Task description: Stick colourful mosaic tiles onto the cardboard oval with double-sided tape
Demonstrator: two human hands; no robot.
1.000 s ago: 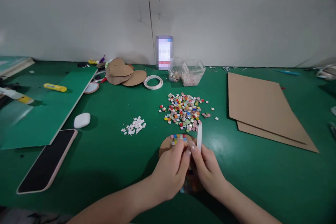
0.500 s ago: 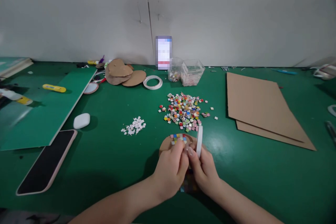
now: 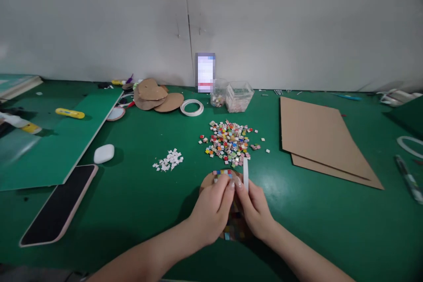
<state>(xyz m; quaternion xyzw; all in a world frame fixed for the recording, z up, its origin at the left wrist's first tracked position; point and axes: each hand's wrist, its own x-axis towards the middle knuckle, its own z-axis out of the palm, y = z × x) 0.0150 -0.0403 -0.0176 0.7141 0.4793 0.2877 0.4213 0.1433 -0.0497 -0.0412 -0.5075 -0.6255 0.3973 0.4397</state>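
Observation:
A cardboard piece [image 3: 206,181] partly covered with small coloured tiles [image 3: 222,172] lies under my hands near the front of the table. My left hand [image 3: 214,205] is closed in a pinch above it; what its fingertips hold is too small to make out. Close beside it, fingertips almost touching, my right hand [image 3: 256,207] is closed around a roll of white tape [image 3: 245,174], seen edge-on. Just beyond is a heap of coloured mosaic tiles [image 3: 229,141]. Small white squares [image 3: 169,160] lie to the left of the heap.
Cardboard sheets [image 3: 320,136] lie at right, a marker [image 3: 409,179] farther right. At left are a phone [image 3: 59,205], a white case [image 3: 104,153] and a green board [image 3: 66,141] bearing a yellow cutter [image 3: 70,113]. Clear containers [image 3: 238,97] stand at the back.
The view has shifted slightly, showing more of the right side. My hands have drawn closer at the fingertips, and the tape roll has turned more edge-on.

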